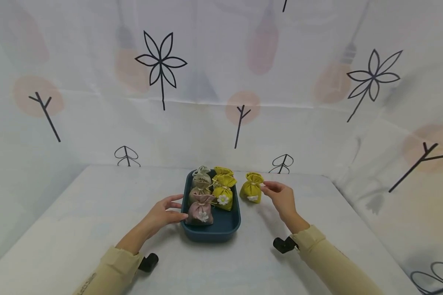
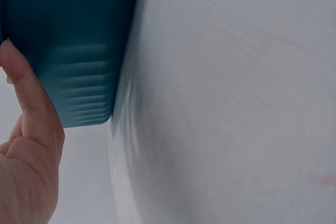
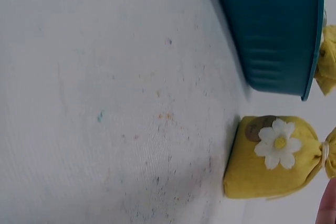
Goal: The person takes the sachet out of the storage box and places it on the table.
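A teal tray (image 1: pixel 225 223) holds several small drawstring pouches, among them a pink pouch (image 1: pixel 200 211) and a yellow pouch (image 1: pixel 223 192) with white flowers on them. My left hand (image 1: pixel 165 213) rests at the tray's left side, fingers and thumb spread along the rim. In the left wrist view, a digit of that hand (image 2: pixel 34 124) lies against the tray's outer wall (image 2: pixel 79 87). Right of the tray, another yellow pouch (image 1: pixel 252 190) stands upright, its white flower (image 3: pixel 278 144) facing the right wrist view. My right hand (image 1: pixel 282 200) pinches its gathered top from the right.
Inside the tray, a beige pouch (image 1: pixel 200 186) stands behind the pink one, in the left row. The white tabletop (image 1: pixel 192 270) ends at a patterned cloth backdrop (image 1: pixel 206 135). A black wrist device (image 1: pixel 149 262) hangs under the left sleeve, another (image 1: pixel 284 244) under the right.
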Tool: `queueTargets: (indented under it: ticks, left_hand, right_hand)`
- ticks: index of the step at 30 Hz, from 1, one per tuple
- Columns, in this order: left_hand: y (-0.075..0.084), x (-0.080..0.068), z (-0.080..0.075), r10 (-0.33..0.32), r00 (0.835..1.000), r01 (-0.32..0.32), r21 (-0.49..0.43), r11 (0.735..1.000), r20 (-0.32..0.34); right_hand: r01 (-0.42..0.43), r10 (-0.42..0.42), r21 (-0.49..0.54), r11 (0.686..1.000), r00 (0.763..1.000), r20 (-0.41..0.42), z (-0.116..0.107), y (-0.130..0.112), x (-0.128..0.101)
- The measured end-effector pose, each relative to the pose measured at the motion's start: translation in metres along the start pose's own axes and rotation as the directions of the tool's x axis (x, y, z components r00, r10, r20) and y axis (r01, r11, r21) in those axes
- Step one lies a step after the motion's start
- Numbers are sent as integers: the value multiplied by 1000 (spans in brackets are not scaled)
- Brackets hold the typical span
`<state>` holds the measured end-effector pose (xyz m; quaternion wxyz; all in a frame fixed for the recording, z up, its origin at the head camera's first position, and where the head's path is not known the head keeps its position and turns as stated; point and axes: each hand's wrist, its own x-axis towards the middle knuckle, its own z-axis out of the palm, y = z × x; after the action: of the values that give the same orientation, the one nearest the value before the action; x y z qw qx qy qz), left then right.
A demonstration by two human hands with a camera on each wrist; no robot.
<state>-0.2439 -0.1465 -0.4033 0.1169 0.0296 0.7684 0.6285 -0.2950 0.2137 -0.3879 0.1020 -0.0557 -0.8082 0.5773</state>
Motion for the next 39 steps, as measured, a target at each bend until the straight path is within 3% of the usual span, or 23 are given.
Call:
queueTargets:
  ticks: [20, 28, 39]
  left_hand:
    - [-2, 0, -1, 0, 1000, 0, 7, 1000, 2]
    - [-1, 1, 0, 8, 1000, -8, 15, 1000, -7]
    - [-3, 2, 0, 10, 1000, -10, -4, 1000, -2]
  right_hand:
    - [-17, 17, 4, 1000, 990, 141, 16, -15, -4]
    - [63, -52, -48, 997, 978, 204, 21, -22, 1]
    - [31, -19, -44, 999, 969, 247, 33, -39, 6]
